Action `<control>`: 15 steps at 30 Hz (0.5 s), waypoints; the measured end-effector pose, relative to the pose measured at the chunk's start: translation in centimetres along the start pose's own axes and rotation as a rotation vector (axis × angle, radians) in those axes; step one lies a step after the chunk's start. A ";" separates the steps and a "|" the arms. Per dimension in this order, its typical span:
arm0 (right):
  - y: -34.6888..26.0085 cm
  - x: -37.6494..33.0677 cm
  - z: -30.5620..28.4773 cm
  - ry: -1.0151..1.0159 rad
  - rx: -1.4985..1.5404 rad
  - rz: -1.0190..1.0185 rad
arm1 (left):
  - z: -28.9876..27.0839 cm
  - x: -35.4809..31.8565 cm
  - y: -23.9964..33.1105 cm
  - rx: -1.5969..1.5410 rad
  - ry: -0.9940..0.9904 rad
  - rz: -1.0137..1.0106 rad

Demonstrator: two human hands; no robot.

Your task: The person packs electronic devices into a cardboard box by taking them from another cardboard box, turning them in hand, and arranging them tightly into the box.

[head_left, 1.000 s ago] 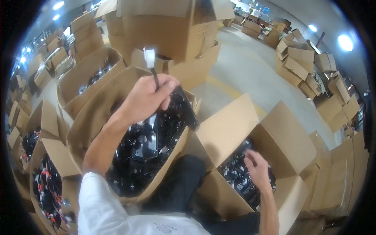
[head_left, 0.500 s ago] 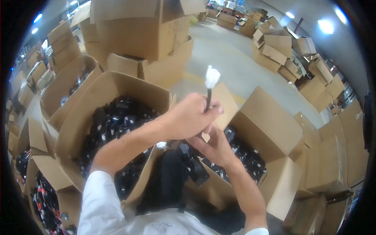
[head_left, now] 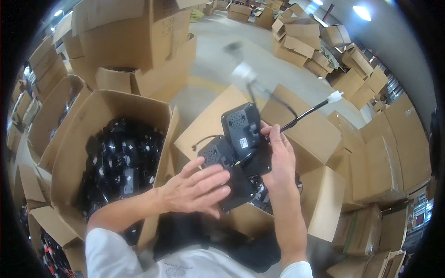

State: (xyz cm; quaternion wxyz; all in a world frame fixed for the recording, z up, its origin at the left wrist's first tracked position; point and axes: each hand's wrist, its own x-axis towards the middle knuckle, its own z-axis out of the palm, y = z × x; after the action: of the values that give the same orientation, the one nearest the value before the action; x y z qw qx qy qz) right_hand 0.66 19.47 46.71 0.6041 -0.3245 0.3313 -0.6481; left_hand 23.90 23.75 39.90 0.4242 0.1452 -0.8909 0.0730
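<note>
Two black plastic units with round-holed grilles and cables are in front of me. The upper unit (head_left: 241, 125) carries a small white label, and my right hand (head_left: 282, 155) grips it by its right side. Overlapping it at the lower left is the second unit (head_left: 217, 153), tilted. My left hand (head_left: 199, 189) lies over that one's lower part, fingers stretched out; whether it bears any weight I cannot tell. A black cable ending in a white plug (head_left: 334, 96) sticks out past my right fingers. Another white connector (head_left: 244, 72) is smeared by motion above the units.
A large open carton (head_left: 65, 185) full of black units stands on my left. Under my hands is another open carton (head_left: 324, 199) with black parts inside. Stacked cartons (head_left: 361, 171) line the right side; a tall carton (head_left: 116, 41) rises at the far left.
Both units have come up into view between my hands. My left hand has let go of the white-plugged cable and moved down left, its fingers spreading. The view has shifted right.
</note>
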 end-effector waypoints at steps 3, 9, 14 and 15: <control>-1.4 -0.9 0.0 0.089 0.058 0.108 | 2.5 -0.8 -1.6 0.225 0.046 -0.013; -1.4 -0.7 -3.0 0.129 -0.212 0.028 | 2.0 4.5 -3.7 -0.122 0.299 -0.055; -0.4 -1.8 -7.6 -0.105 -0.701 0.295 | 0.3 6.3 -5.6 -0.067 0.382 -0.236; 0.3 -2.2 -8.5 -0.307 -0.679 0.285 | 0.9 6.8 -4.3 -0.212 0.462 -0.474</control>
State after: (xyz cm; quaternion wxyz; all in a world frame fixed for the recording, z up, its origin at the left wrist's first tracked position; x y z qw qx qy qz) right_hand -5.99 22.01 41.55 0.5889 -0.5497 0.4741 -0.3555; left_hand 20.61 18.09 44.65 0.6327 0.2830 -0.7152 -0.0897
